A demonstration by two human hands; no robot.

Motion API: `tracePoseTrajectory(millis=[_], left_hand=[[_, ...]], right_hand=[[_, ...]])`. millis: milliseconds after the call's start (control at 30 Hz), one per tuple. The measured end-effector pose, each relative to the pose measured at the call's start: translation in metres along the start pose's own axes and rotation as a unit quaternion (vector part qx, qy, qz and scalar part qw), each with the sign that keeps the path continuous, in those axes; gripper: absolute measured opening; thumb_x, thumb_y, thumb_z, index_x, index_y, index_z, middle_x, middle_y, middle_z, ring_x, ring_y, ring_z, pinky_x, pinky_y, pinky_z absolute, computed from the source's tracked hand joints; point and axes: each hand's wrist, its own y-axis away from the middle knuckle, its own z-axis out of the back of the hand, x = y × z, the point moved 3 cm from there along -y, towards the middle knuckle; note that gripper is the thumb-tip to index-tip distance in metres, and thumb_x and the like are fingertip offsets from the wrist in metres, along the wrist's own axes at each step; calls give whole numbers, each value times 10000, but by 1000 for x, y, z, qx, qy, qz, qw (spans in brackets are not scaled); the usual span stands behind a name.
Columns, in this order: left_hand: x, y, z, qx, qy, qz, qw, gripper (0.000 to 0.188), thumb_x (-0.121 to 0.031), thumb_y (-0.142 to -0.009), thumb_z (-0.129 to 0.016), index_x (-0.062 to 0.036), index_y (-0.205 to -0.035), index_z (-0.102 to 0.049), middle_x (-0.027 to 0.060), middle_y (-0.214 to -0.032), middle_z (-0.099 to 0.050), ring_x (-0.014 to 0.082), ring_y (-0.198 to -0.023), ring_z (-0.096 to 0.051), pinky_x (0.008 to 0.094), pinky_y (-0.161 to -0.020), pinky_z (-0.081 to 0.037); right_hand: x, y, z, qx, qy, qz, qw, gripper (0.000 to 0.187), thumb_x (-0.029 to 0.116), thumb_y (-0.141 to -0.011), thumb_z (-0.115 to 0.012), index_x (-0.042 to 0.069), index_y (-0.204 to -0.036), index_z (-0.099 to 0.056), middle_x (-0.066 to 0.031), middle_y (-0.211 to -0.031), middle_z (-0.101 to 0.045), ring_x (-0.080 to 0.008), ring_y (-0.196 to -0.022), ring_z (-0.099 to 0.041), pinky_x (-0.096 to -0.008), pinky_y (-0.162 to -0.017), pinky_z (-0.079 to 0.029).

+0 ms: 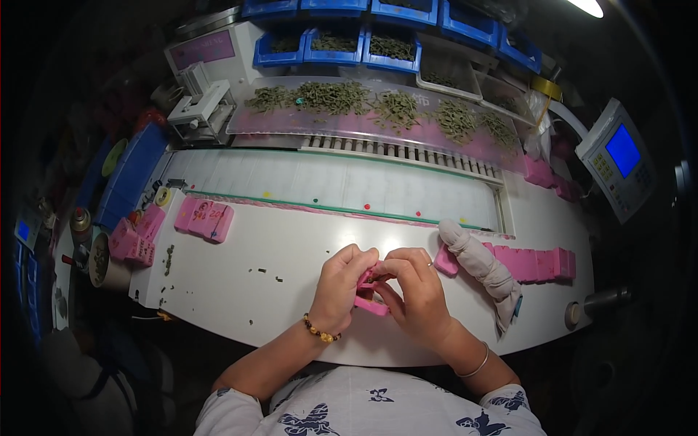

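Note:
A pink rubber mould (pixel 372 305), bent open into flaps, is held over the white table in front of my body. My left hand (pixel 340 291) wraps its fingers round the mould's left side. My right hand (pixel 417 296) pinches at the mould's inner part with bent fingers. What lies between those fingertips is mostly hidden. Just right of my right hand, another pink mould (pixel 446 260) lies by a stuffed greyish-white cloth roll (pixel 480 263). A few dark green bits (pixel 270 275) are scattered on the table to the left.
Pink moulds (pixel 203 218) sit at the left and a row of them (pixel 534 265) at the right. Beyond a lit white strip (pixel 327 182), a clear tray (pixel 240 120) bears heaps of green pieces. Blue bins (pixel 392 47) stand behind. A control panel (pixel 618 160) stands at the right.

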Motion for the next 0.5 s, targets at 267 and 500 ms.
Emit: tracePoseTrajectory(millis=[267, 500], left_hand=[[-3, 0, -2, -3, 3, -71, 997, 149, -193, -953, -551, -62, -894, -513, -4, -774, -545, 51, -630, -506, 209, -526, -438], [-13, 4, -6, 33, -98, -181, 978, 119, -122, -979, -500, -28, -1043, -536, 5, -917, -551, 22, -734, -496, 188, -625, -444]], right_hand=[[0, 5, -1, -20, 9, -31, 999, 314, 29, -714, -738, 31, -979, -570, -120, -959, -519, -286, -850, -526, -367, -711, -445], [4, 2, 4, -18, 12, -47, 999, 261, 23, -718, -729, 31, -922, -566, -115, -889, -531, -287, -803, -523, -376, -675, -430]])
